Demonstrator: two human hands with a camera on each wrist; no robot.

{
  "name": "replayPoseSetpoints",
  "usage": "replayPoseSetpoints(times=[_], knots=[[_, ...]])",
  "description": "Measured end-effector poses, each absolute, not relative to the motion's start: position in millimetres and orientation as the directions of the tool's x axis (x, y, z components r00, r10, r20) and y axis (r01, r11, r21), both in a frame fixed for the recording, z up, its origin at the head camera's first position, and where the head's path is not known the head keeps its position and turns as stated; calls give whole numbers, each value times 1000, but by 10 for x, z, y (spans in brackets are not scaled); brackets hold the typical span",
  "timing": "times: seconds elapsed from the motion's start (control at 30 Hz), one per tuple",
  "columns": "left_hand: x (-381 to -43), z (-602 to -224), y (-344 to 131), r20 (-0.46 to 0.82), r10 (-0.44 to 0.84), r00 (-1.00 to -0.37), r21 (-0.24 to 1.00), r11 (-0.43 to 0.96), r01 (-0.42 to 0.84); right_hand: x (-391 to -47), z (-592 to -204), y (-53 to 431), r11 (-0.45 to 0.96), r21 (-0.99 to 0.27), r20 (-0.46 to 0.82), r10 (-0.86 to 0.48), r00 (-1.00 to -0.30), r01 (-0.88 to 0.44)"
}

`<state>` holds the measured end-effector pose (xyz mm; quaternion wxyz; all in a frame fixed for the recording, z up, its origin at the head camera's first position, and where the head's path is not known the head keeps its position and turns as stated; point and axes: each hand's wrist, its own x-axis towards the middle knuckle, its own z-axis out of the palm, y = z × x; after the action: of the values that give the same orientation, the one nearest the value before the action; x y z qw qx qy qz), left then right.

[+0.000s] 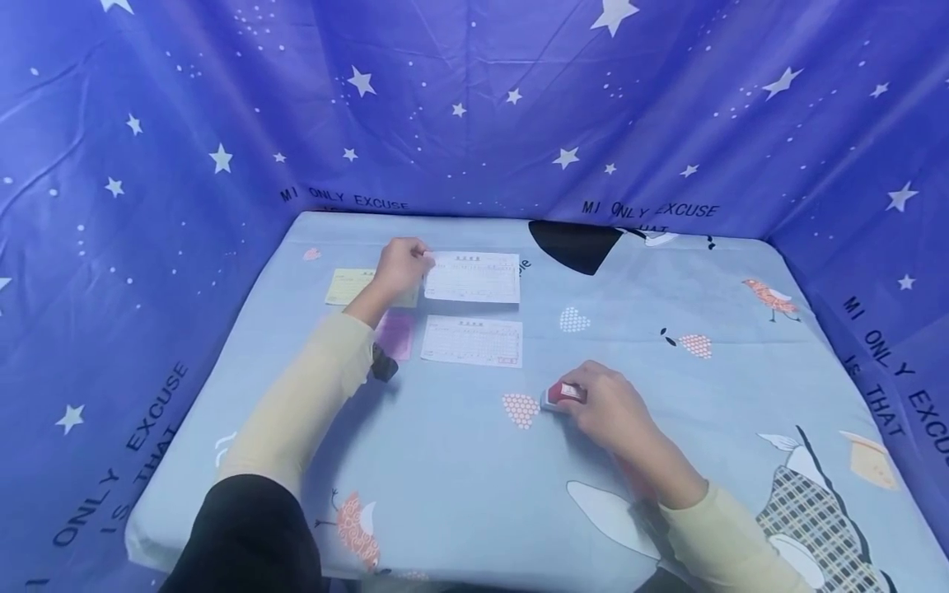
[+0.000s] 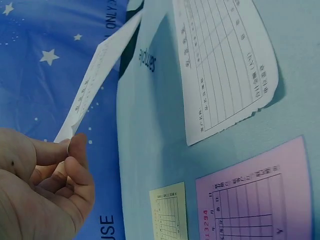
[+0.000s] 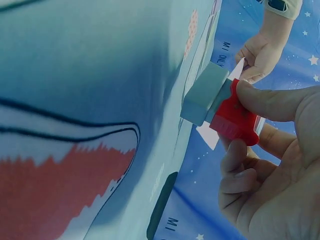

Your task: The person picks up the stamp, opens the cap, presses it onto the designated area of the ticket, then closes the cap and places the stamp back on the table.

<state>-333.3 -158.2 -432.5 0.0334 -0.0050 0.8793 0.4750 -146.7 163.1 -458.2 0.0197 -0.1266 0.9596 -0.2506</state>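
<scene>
At the far part of the table, my left hand (image 1: pixel 401 265) pinches the left edge of a white printed form (image 1: pixel 474 277). In the left wrist view that form (image 2: pixel 100 70) is lifted, tilted above the cloth. Below it a second white form (image 1: pixel 472 340) lies flat, with a small red mark at its lower right corner. A pink form (image 2: pixel 255 200) and a yellow form (image 2: pixel 170 210) lie to the left, partly hidden by my left arm in the head view. My right hand (image 1: pixel 611 408) grips a red rubber stamp (image 3: pixel 235 117) with a grey base, thumb against its side.
A pale blue printed cloth (image 1: pixel 460 461) covers the table. Blue star-patterned curtains (image 1: pixel 474 123) hang close along the back and both sides. A dark object (image 1: pixel 384 363) shows at my left wrist.
</scene>
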Motion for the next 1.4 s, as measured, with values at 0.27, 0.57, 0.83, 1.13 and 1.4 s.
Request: replayPoseSetpoints(times=[0.27,0.57,0.83,1.13,1.4], knots=[[-3033,-4416,-1630,-107,16,-994,874,479,-87,-1468,-4569,1627,846,-482,18,-250,-968,-228],[-2638,-4697,-1677,-124,23,-992,890,445,-101,-1443,-4556,1594,837,-501,-3,-254,-967,-218],[-2410,-4737,-1639,-130,21,-991,897,428,-109,-1422,-4569,1555,831,-505,7,-266,-964,-233],[-2278,-4823,-1579,-119,38,-992,886,456,-88,-1423,-4569,1522,815,-506,54,-295,-954,-281],[-2194,-4900,-1556,-125,43,-991,887,453,-92,-1426,-4572,1489,808,-504,77,-311,-947,-306]])
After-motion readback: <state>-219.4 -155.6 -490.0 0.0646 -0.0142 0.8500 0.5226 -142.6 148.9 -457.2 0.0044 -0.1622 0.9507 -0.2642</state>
